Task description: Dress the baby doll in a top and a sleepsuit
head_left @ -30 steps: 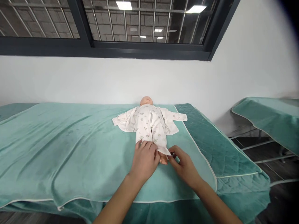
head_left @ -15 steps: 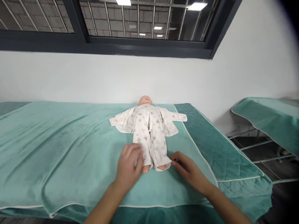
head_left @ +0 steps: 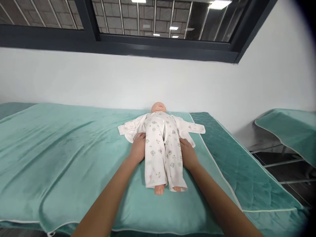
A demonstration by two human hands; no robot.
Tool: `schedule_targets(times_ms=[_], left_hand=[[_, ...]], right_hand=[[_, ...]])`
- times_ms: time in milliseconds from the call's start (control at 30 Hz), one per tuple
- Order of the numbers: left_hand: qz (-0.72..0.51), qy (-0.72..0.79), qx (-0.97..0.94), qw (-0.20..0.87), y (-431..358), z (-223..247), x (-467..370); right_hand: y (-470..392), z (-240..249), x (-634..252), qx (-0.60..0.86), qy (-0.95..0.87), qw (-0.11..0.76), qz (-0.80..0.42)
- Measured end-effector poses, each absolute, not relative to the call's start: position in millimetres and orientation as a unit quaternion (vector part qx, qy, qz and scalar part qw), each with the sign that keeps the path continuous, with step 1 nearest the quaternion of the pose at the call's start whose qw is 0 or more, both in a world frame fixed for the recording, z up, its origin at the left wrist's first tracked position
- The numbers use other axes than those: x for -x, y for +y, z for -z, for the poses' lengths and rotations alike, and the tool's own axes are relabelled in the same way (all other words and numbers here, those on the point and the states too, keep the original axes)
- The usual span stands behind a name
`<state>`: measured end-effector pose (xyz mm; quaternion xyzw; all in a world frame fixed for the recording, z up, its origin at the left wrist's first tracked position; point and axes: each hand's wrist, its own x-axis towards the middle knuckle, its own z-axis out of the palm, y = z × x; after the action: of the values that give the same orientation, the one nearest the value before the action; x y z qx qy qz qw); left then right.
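Head view: fingers (head_left: pixel 140 136) (together) against trousers (head_left: pixel 158 154)

- Centre of the frame: a baby doll (head_left: pixel 158 107) lies on its back, head farthest away, in a patterned white top (head_left: pixel 187 126) with sleeves spread and matching trousers (head_left: pixel 158 148).
- Left of the trousers, the left hand (head_left: pixel 138 147) touches their side; the right hand (head_left: pixel 189 153) is against the other side. Fingertips are partly hidden.
- Lower centre: bare feet (head_left: pixel 159 190) poke from the hems.
- Beneath: a light green sheet (head_left: pixel 86 171).
- Top: a dark-framed, barred window (head_left: pixel 158 47).
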<state>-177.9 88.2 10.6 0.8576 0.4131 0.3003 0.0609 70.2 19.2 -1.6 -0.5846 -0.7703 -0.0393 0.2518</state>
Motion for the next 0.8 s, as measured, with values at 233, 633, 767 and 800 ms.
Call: schedule_targets(times_ms=[233, 633, 767, 800], left_hand=[[-0.361, 0.4, -0.829, 0.151, 90, -5, 173], [-0.332, 0.413, -0.826, 0.193, 76, -14, 171], [-0.265, 0.466, -0.838, 0.099, 77, -12, 171], [-0.246, 0.478, -0.84, 0.075, 77, -12, 171]], right_hand=[[25, 14, -76, 0.534, -0.806, 0.255, 0.032], [22, 8, -74, 0.464, -0.816, 0.342, -0.045], [19, 6, -76, 0.447, -0.793, 0.402, -0.099], [20, 7, -77, 0.44, -0.793, 0.408, -0.101]])
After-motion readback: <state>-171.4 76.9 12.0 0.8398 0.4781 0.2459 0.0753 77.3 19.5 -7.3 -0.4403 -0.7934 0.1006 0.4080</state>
